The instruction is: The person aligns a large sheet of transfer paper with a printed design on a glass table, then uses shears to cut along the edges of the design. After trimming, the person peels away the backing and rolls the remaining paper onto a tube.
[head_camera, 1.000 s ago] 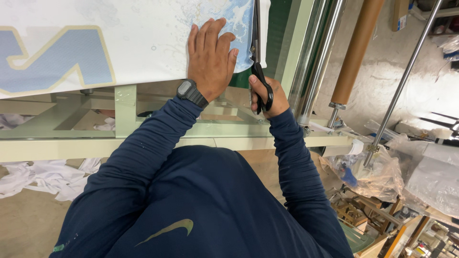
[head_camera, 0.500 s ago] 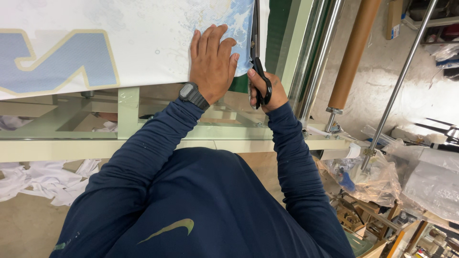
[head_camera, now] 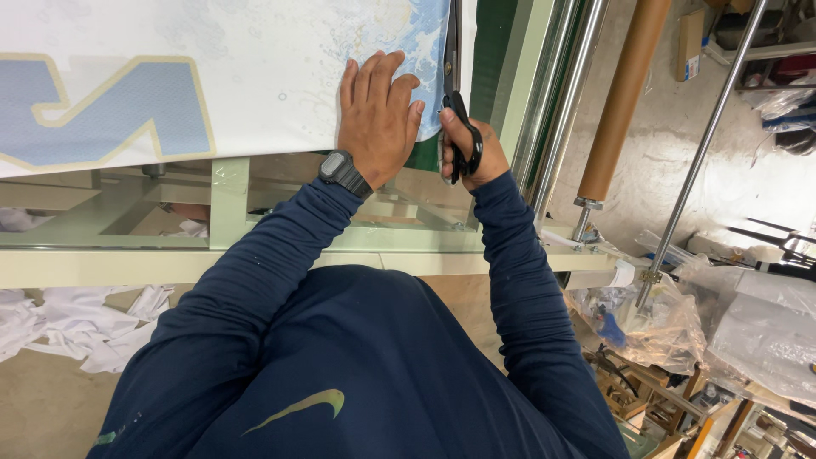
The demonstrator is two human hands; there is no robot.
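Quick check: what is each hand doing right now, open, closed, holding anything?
Left hand: open, flat on the printed sheet.
Right hand: closed around the black scissors, at the sheet's edge.

The scene is evenly and brightly lit by soft indoor light from above, with no harsh glare. The white printed sheet (head_camera: pixel 212 76) is the brightest area and close to washed out near the top edge. A faint, soft-edged shadow lies on the sheet beside the left hand (head_camera: pixel 376 119). The space under the pale green worktop (head_camera: pixel 255 263) is dimmer. The steel rods (head_camera: pixel 705 144) carry thin bright highlights along their length. The clear plastic bags (head_camera: pixel 748 331) show mild sheen. Focus is sharp across the centre. Straight lines bow slightly toward the picture's edges, as a wide lens gives. The dark blue sleeves (head_camera: pixel 510 280) hold little detail.
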